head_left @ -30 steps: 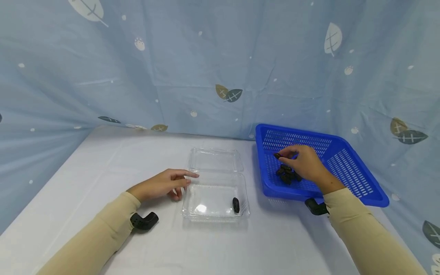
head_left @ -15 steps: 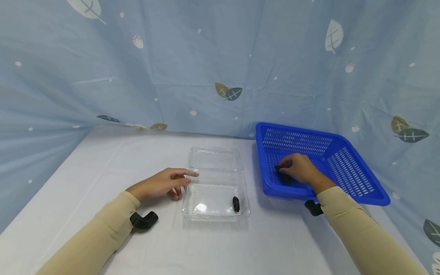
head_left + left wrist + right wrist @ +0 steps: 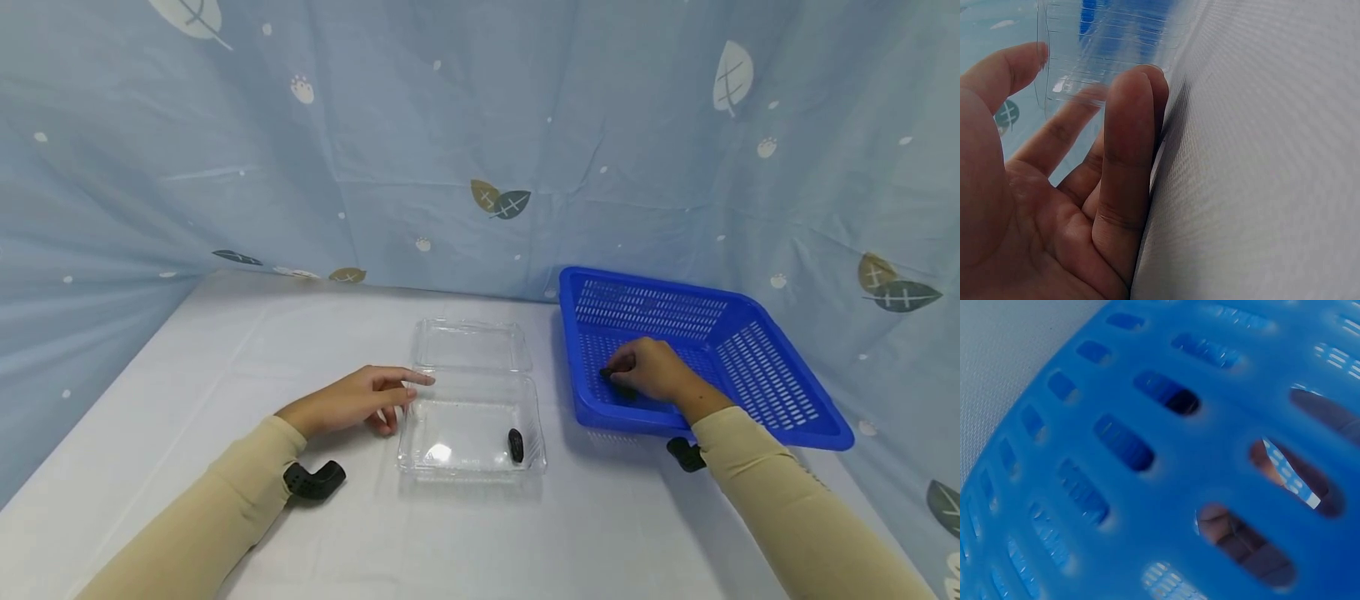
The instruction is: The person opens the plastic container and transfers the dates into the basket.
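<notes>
My right hand [image 3: 651, 371] reaches down inside a blue slotted basket [image 3: 572, 350]. Its thumb and fingertips pinch a dark, wrinkled, date-like fruit [image 3: 606, 373] at the pile on the basket floor. More of these fruits [image 3: 627, 393] lie partly hidden beneath the hand. In the right wrist view the basket wall [image 3: 1210, 444] covers most of the hand, with fingers [image 3: 1244, 550] glimpsed through the slots. My left hand [image 3: 367, 400] rests beside the clear plastic box [image 3: 450, 429], its relaxed fingers at the left rim. One dark fruit [image 3: 516, 446] lies at the box's right side.
The box's hinged lid [image 3: 471, 346] lies folded back behind it on the white tablecloth [image 3: 322, 533]. A blue leaf-print curtain [image 3: 420, 133] hangs behind the table. Black curved wrist devices [image 3: 315, 481] stick out under both sleeves.
My right hand, first raised with one dark fruit in its fingertips, has come down to the pile in the basket and stays there. The left hand keeps its place at the box.
</notes>
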`<state>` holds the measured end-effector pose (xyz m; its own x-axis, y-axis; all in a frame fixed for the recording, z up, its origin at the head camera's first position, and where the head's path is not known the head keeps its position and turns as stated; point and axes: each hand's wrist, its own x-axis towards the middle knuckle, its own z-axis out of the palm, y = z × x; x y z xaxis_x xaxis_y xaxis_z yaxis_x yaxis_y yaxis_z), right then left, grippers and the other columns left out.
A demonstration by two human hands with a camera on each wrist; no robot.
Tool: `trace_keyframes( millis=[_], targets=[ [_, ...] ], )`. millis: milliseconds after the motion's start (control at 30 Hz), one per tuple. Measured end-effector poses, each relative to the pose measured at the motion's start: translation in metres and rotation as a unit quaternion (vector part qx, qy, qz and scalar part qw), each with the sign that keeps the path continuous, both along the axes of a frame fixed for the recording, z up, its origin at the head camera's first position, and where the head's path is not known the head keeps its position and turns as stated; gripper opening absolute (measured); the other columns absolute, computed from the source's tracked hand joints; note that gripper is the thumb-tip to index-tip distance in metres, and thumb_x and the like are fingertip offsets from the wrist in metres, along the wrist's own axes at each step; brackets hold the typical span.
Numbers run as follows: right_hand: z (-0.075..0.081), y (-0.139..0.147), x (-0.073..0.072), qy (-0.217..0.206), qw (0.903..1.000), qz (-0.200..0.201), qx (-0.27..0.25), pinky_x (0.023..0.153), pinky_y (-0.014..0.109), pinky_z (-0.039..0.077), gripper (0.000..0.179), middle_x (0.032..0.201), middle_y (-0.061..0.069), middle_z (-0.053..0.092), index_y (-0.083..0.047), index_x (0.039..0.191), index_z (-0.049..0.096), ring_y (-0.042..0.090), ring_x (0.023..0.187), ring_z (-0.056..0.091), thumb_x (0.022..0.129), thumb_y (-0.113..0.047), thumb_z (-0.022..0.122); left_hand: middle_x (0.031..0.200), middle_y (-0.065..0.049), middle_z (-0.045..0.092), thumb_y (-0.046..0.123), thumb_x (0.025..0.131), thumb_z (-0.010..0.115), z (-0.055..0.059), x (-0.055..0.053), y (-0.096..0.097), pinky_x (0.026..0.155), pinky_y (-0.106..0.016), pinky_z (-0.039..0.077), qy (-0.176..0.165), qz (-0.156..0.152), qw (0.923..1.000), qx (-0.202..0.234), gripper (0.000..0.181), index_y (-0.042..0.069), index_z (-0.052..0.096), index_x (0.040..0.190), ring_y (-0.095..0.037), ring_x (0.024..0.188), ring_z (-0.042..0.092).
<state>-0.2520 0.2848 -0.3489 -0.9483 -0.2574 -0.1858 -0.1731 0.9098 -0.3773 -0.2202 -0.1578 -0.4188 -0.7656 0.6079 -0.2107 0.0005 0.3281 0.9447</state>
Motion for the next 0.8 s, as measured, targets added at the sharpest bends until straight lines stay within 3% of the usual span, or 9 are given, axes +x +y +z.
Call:
trace_keyframes(
  millis=[300, 567, 800],
  targets=[
    [-0.001, 0.002, 0.0, 0.013, 0.9999, 0.004, -0.008, 0.081, 0.044, 0.059, 0.018, 0.1, 0.015, 0.075, 0.001, 0.106, 0.075, 0.026, 0.091, 0.07, 0.092, -0.006, 0.069, 0.099, -0.012, 0.06, 0.038, 0.102, 0.058, -0.002, 0.0, 0.0, 0.068, -0.032, 0.06, 0.006, 0.002, 1.0, -0.007, 0.045, 0.018, 0.056, 0.143, -0.02, 0.075, 0.065],
    [0.016, -0.003, 0.012, 0.104, 0.9939, 0.008, -0.037, 0.074, 0.038, 0.056, 0.02, 0.106, 0.015, 0.073, -0.002, 0.11, 0.075, 0.027, 0.094, 0.066, 0.095, -0.012, 0.067, 0.099, -0.012, 0.06, 0.037, 0.102, 0.058, -0.001, -0.001, 0.0, 0.067, -0.031, 0.06, 0.002, 0.001, 1.0, -0.005, 0.045, 0.018, 0.056, 0.143, -0.018, 0.074, 0.065],
    [0.033, -0.021, 0.036, 0.187, 0.9773, 0.032, -0.094, 0.068, 0.024, 0.054, 0.014, 0.1, 0.008, 0.073, -0.009, 0.107, 0.077, 0.019, 0.085, 0.063, 0.094, -0.01, 0.07, 0.098, -0.012, 0.06, 0.037, 0.102, 0.058, 0.002, -0.001, -0.001, 0.067, -0.031, 0.06, 0.004, -0.002, 1.0, -0.007, 0.046, 0.016, 0.056, 0.143, -0.019, 0.074, 0.065]
  ],
)
